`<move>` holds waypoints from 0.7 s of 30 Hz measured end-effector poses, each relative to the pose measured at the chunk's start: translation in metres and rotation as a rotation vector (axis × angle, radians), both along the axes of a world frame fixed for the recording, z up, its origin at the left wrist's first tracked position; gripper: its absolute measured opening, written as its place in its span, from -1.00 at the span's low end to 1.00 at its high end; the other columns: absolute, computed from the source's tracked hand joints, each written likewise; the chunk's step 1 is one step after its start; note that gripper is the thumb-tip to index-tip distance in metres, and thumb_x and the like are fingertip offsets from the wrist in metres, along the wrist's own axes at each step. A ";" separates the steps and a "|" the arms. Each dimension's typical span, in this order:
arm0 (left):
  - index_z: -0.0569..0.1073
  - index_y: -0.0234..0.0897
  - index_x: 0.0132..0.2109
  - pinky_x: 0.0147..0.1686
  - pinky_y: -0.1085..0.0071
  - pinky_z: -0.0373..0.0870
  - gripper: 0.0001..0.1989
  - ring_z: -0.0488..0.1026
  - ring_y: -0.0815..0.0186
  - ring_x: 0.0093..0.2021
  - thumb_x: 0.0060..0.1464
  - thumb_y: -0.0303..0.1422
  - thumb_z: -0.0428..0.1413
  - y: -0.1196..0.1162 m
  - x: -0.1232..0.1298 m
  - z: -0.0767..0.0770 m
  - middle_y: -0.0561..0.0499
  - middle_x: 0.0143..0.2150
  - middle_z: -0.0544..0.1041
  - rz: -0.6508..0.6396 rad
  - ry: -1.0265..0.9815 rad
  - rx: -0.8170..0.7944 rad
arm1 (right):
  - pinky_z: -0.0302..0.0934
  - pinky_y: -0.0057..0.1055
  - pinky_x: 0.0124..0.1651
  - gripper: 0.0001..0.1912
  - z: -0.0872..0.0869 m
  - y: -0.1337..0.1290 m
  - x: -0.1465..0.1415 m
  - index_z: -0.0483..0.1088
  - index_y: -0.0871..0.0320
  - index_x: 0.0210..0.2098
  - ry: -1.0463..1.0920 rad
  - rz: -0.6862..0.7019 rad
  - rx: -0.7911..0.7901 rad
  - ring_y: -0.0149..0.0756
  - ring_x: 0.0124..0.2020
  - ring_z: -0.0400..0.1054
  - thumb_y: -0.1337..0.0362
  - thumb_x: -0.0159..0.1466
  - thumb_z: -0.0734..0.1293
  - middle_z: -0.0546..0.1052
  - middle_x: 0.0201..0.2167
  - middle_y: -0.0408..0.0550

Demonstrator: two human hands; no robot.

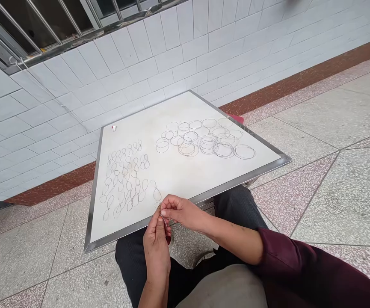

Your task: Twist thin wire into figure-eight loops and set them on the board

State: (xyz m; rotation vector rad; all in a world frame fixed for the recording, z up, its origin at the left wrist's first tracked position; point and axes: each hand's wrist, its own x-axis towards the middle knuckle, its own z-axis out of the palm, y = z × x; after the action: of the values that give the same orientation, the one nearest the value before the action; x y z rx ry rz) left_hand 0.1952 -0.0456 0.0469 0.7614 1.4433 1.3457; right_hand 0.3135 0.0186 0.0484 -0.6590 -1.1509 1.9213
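My left hand [158,239] is closed in a pinch at the front edge of the white table [178,179], gripping a thin wire loop [164,221]. Against it, my right hand [176,210] pinches the same wire between thumb and fingers. Much of the loop is hidden by my fingers. Just beyond my hands lies a wire twisted into a figure eight [155,190]. Several more figure-eight wires [130,199] lie in rows on the left of the table. On its right, many round wire rings [223,149] overlap one another.
A small white and red object [114,128] sits near the table's far left corner. The table has a grey metal rim [252,171]. Behind it stands a white tiled wall [159,64] with a barred window [50,25]. Something red [237,119] shows past the right rim.
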 end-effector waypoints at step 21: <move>0.46 -0.28 0.17 -0.54 0.50 0.18 -0.41 0.22 0.43 -0.51 0.08 -0.05 0.19 -0.001 -0.001 -0.005 0.07 -0.46 0.41 0.018 -0.007 0.016 | 0.33 -0.40 -0.31 -0.67 -0.006 -0.001 0.007 0.31 0.04 -0.08 -0.300 0.024 0.268 -0.37 -0.34 0.38 0.39 0.17 0.37 0.43 -0.28 -0.18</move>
State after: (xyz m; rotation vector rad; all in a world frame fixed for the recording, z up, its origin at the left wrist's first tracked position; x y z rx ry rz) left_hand 0.1938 -0.0466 0.0416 0.7548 1.4387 1.3739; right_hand 0.3204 0.0172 0.0425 -0.8041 -1.5770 1.6828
